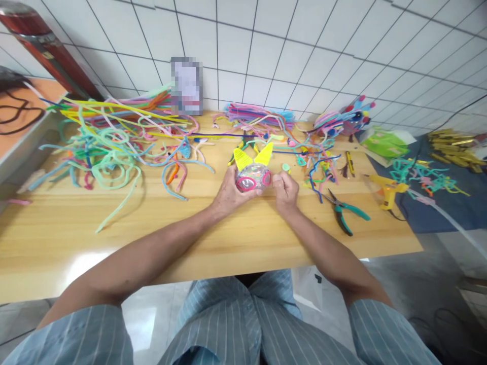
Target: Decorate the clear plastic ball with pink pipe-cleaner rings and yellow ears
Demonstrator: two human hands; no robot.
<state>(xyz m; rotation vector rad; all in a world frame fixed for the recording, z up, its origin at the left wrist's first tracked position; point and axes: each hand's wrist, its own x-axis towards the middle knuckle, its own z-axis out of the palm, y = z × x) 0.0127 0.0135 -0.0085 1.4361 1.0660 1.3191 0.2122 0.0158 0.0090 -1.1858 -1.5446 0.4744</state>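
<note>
Striped lap [236,324]; left hand [228,195], right hand [285,192] clasp ball [253,178]; pliers [344,210], glue gun [388,191] beside.

1. We cannot read the upright card [186,86]: it is pixelated.
2. Our left hand [228,195], cupped round the clear ball [254,178], hides its near left side.
3. We cannot tell whether our right hand [285,191] pinches the ball or only touches it.
4. The picture's top left corner cuts off the red cylinder [38,38].
5. The green bit [286,167] beside our right hand is too small to name.
</note>
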